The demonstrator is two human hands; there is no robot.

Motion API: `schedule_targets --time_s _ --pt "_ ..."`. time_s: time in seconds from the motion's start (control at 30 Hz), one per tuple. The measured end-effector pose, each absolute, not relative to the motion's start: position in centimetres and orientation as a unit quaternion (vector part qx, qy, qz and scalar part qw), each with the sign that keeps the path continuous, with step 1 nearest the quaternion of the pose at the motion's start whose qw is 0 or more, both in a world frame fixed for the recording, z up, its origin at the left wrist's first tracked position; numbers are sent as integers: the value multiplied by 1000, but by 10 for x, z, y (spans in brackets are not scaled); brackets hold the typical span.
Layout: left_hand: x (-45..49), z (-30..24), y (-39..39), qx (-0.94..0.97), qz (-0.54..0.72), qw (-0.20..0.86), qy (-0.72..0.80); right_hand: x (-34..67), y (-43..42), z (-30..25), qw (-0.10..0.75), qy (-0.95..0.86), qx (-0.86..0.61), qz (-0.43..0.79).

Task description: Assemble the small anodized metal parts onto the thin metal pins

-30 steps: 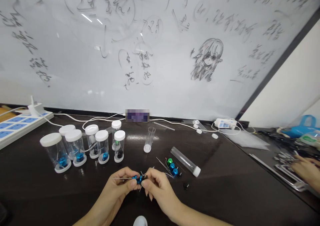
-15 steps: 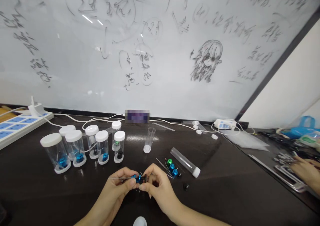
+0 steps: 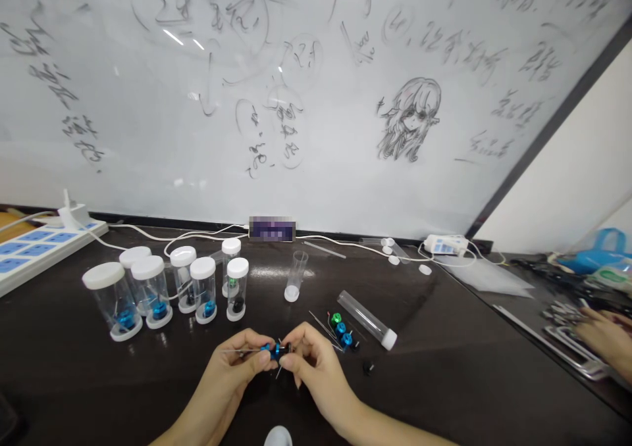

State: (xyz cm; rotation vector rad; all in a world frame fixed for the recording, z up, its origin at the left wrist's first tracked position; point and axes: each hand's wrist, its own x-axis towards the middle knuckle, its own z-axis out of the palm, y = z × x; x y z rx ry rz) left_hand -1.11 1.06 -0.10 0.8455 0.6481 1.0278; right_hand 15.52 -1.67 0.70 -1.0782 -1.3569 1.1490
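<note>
Between my two hands is a small blue-and-black round part with thin metal rods sticking out. My left hand pinches its blue end, with one rod pointing left. My right hand is closed on its black end, where a short rod slants down; the fingers partly hide the part. Right of my hands lie small green and blue round parts beside thin metal rods. A small black part lies nearer to me.
Several white-capped clear tubes stand at left. A clear tube lies at right; another stands uncapped behind. A rounded white object is at the bottom edge. A power strip is far left. Another person's hand is at far right.
The held part has turned slightly, and the short rod below it shows more clearly. My hands otherwise stay in nearly the same place.
</note>
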Motion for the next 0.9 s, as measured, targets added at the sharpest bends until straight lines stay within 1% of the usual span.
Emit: schedule_targets --time_s 0.3,0.63,0.9 --pt "-10 0 10 386 468 736 301 154 -17 6 524 -540 -430 499" --pt "-11 1 9 411 459 730 296 157 -15 -1 481 -557 -435 519" --pt "-9 6 8 355 484 725 338 154 -17 -2 455 -578 -442 513"
